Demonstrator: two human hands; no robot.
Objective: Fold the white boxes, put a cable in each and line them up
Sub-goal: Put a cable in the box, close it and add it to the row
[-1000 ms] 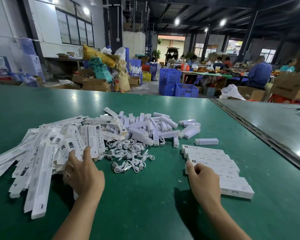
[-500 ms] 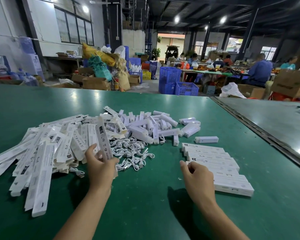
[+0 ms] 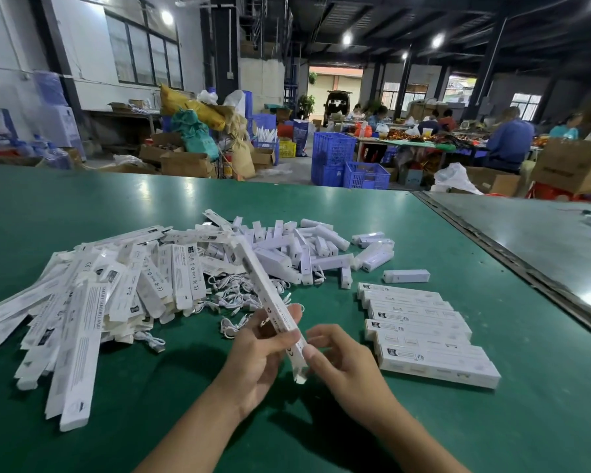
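Though half-curled, left hand (image 3: 256,356) round white box (image 3: 270,295), right hand (image 3: 345,367) against it.

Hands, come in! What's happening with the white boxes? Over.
Left hand holds one flat box up. Right hand at its lower end. Cables loose behind; nothing in the way. Over.

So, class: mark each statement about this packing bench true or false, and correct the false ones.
1. The left hand holds a flat white box up off the table. True.
2. The lined-up boxes lie to the left of the hands. False: they lie to the right.
3. Loose white cables lie beyond the hands. True.
4. The cables sit in a blue crate. False: they lie on the green table.
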